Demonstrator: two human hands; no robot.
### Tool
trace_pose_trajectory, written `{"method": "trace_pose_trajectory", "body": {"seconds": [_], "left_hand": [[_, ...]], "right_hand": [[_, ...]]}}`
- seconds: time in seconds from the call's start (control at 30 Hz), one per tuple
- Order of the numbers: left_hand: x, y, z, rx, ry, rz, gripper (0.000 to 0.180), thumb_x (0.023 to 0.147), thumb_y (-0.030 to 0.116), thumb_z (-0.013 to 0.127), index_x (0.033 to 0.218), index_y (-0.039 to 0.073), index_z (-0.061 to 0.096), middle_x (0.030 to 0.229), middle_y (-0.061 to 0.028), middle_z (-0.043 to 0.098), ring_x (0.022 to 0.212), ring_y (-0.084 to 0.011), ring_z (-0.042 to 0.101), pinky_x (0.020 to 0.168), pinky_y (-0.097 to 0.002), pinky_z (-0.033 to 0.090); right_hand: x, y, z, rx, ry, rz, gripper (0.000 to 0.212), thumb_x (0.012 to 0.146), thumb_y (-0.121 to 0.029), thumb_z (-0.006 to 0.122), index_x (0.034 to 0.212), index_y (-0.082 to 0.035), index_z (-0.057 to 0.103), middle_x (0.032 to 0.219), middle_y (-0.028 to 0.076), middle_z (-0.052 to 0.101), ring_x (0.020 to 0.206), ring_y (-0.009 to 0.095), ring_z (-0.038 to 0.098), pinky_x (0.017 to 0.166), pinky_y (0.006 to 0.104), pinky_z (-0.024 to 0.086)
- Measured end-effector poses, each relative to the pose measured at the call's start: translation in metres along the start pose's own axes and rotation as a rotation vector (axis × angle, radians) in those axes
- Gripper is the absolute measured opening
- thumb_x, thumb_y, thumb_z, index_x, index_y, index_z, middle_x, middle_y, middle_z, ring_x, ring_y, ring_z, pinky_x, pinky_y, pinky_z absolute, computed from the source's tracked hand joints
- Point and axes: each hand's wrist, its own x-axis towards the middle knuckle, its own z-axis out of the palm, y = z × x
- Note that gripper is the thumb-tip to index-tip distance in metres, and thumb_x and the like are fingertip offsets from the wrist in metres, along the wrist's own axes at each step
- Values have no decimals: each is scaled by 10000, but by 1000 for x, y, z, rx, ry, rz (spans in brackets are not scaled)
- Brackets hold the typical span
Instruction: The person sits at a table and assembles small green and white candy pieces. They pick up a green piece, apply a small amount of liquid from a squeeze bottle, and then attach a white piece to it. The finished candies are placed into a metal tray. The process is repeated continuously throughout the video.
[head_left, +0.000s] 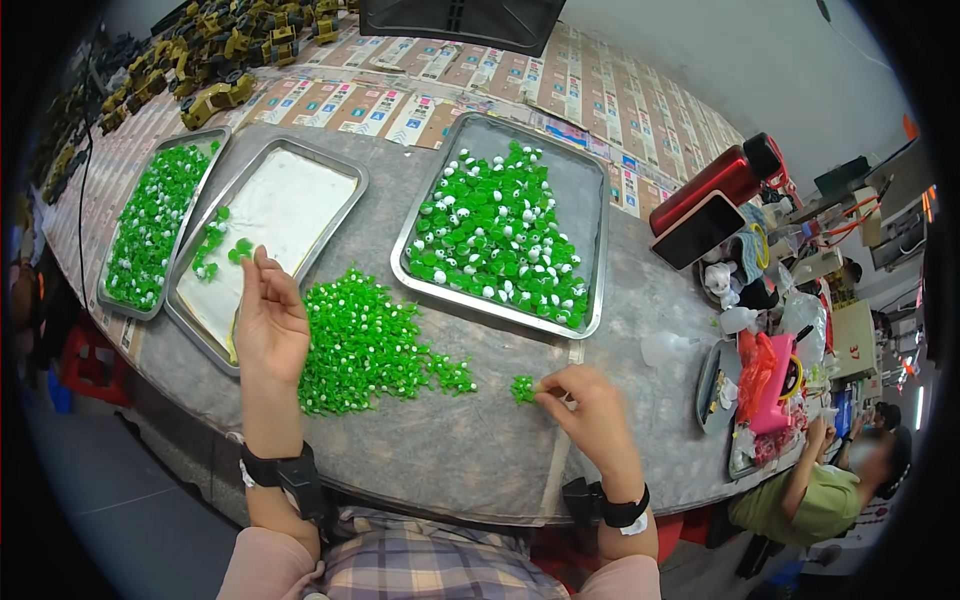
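Observation:
My left hand (273, 315) is raised over the near right edge of a metal tray lined with a pale sheet (295, 185). Its fingers are closed, with a small green plastic piece (240, 250) at the tips. Several green-and-white pieces (207, 262) lie on that sheet. Just right of this hand, a heap of small green parts with white dots (360, 345) covers the table. My right hand (592, 412) pinches at the edge of a little green cluster with white dots (522, 389), low over the table, apart from the heap.
A metal tray (597, 250) of green pieces and white balls stands ahead; a narrower filled tray (217, 140) is far left. To the right are a red bottle (705, 190), a phone (698, 230) and a pink container (775, 395). Yellow toy vehicles (220, 98) pile up behind. Another person (810, 500) sits right.

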Motion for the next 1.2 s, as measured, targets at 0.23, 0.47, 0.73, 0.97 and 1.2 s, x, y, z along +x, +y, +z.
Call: {"method": "trace_pose_trajectory", "body": {"seconds": [0.23, 0.47, 0.73, 0.97, 1.2], "left_hand": [[-35, -49, 3, 240, -43, -302, 281, 812, 174, 513, 1046, 30, 455, 795, -33, 531, 636, -79, 508, 556, -190, 470], [-80, -104, 8, 1538, -919, -39, 209, 735, 102, 580, 944, 99, 587, 783, -40, 547, 713, -143, 532, 596, -251, 436], [-81, -111, -1, 1512, -1145, 83, 230, 678, 107, 624, 907, 115, 606, 776, -45, 543, 688, -187, 529, 594, -273, 428], [-74, -107, -7, 1239, -641, -278, 150, 701, 47, 612, 850, 51, 593, 776, -35, 573, 665, -115, 536, 589, -230, 442], [-68, -109, -7, 902, -372, -577, 110, 741, 46, 573, 841, 4, 556, 728, -68, 581, 651, -122, 559, 595, -246, 472]], "right_hand": [[-1, 3, 8, -243, -96, -121, 134, 637, -93, 616, 741, -39, 551, 699, 87, 526, 681, 260, 507, 587, 341, 418], [-4, 3, -1, 298, -142, 80, 161, 670, -83, 627, 794, -19, 548, 731, 54, 556, 668, 139, 551, 580, 237, 429], [-15, 3, 14, 1338, -437, 393, 149, 732, -50, 590, 859, 6, 538, 721, 61, 581, 673, 96, 551, 592, 196, 436], [-26, 41, -30, 138, 822, 204, 231, 720, -44, 594, 934, -11, 513, 818, 62, 562, 733, 136, 519, 649, 224, 401], [-23, 139, -47, 144, 790, 357, 443, 682, -156, 654, 1053, -3, 465, 920, 63, 529, 822, 139, 481, 704, 253, 375]]}}
